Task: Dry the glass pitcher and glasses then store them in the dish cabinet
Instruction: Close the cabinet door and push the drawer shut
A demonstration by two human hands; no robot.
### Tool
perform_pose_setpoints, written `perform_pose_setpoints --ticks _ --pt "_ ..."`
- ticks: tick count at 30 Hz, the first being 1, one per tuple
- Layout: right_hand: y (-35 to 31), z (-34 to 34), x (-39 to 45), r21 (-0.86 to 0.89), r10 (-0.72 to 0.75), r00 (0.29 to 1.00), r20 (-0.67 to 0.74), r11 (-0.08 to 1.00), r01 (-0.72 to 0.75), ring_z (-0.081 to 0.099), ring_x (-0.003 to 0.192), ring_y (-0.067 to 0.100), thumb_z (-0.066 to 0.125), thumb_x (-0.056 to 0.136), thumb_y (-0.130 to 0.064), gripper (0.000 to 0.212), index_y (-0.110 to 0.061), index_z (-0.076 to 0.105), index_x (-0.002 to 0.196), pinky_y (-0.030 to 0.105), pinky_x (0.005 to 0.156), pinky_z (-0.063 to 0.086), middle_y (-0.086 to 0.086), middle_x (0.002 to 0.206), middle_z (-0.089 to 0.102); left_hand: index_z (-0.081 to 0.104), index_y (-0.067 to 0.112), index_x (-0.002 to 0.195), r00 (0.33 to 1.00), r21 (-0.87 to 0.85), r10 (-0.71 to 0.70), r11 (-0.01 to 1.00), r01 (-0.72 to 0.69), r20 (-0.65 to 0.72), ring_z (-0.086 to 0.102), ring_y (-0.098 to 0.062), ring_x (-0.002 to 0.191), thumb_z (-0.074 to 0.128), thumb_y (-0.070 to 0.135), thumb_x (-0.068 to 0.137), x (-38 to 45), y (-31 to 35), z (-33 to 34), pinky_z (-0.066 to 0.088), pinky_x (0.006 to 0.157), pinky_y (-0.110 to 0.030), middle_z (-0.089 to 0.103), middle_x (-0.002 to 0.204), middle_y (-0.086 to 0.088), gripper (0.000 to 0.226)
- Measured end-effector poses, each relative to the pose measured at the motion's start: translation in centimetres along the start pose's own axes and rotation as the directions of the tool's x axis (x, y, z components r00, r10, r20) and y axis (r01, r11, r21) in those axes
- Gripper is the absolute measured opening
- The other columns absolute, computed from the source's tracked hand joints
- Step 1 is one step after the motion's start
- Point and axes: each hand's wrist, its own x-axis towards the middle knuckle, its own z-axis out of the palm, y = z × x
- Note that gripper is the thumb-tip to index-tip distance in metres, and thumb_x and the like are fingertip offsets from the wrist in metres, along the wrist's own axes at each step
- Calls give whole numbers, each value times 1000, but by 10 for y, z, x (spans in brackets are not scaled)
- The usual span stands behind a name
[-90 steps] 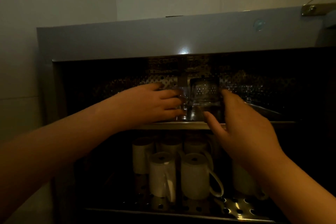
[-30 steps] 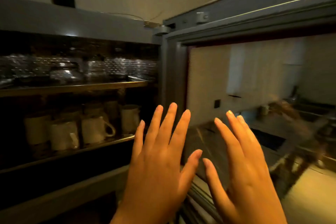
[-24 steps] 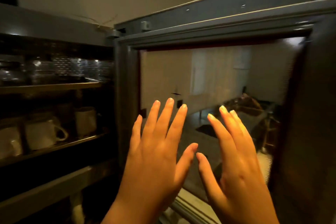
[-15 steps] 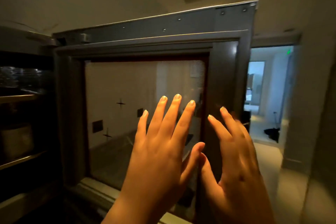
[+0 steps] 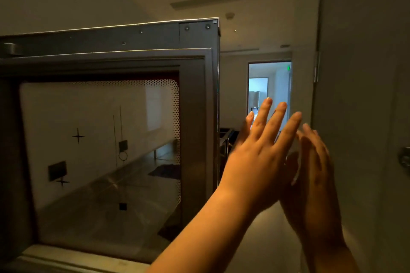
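Right of cabinet door (image 5: pixel 195 117) edge: left hand (image 5: pixel 259 162), right hand (image 5: pixel 315 175) raised, fingers straight, holding nothing.

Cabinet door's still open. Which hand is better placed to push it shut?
Probably left. The left hand is open and nearer the cabinet door edge; the right hand, also open, sits behind it, farther from the door.

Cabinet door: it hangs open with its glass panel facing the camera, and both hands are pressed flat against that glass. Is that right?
Not quite. The cabinet door does hang open with its glass panel facing the camera, but the head view shows both hands off it: the left hand and right hand are raised with straight fingers to the right of the door's edge, touching nothing.
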Motion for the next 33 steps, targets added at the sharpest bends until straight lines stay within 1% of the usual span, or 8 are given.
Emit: perform_pose_setpoints --ticks 4,7,11,15,20,23,27,33 --pt "10 -5 1 -68 89 994 -57 993 -92 22 139 23 52 92 -38 58 -12 36 141 39 109 26 10 151 30 25 22 146 979 -267 -205 944 192 -21 -5 -17 145 31 40 90 11 0 34 0 118 -43 21 156 -6 59" --pt "13 -1 3 -76 165 986 -30 983 -167 19 141 20 59 87 -24 60 -18 35 142 36 108 23 4 152 27 25 21 148 961 -179 -276 944 276 25 2 -23 145 36 42 92 2 -12 43 -5 113 -43 19 156 -5 61" --pt "18 7 0 -91 172 985 4 981 -171 14 140 12 58 88 -26 61 -23 33 143 30 106 17 -1 154 24 4 21 151 864 -103 -449 871 480 229 -18 -24 143 38 38 98 -2 -23 51 -7 117 -37 -6 159 -4 65" --pt "19 5 -1 -83 159 987 8 984 -158 13 140 10 56 89 -26 60 -24 32 143 29 107 16 -2 154 23 16 18 150 859 -145 -508 847 512 63 -13 -25 143 43 37 95 -6 -18 55 10 114 -42 6 158 -7 64" --pt "18 -1 2 -53 125 991 -43 990 -127 14 138 5 54 89 -25 56 -21 35 142 24 107 17 -1 152 27 13 17 151 716 63 -697 717 694 48 -7 -30 143 28 44 95 2 5 65 20 109 -55 7 158 -12 64" --pt "17 2 5 -22 134 990 -43 991 -135 18 140 10 53 91 -29 53 -21 37 141 21 106 17 -2 152 28 17 14 150 745 98 -663 749 656 78 8 -36 143 22 42 92 10 18 83 15 107 -60 13 156 -16 64" --pt "20 -3 8 -20 142 986 -85 989 -144 24 139 13 48 90 -35 52 -21 39 139 13 101 16 -1 150 32 -22 21 146 721 49 -630 762 646 288 -29 -32 138 23 42 100 16 24 94 -15 105 -55 -29 153 -10 67" --pt "23 -1 4 -11 150 985 -80 988 -151 26 138 14 50 91 -30 48 -19 41 137 22 107 23 -1 148 34 9 18 150 743 87 -659 752 653 118 -4 -34 143 28 48 90 -19 9 120 7 108 -61 4 158 -14 70"
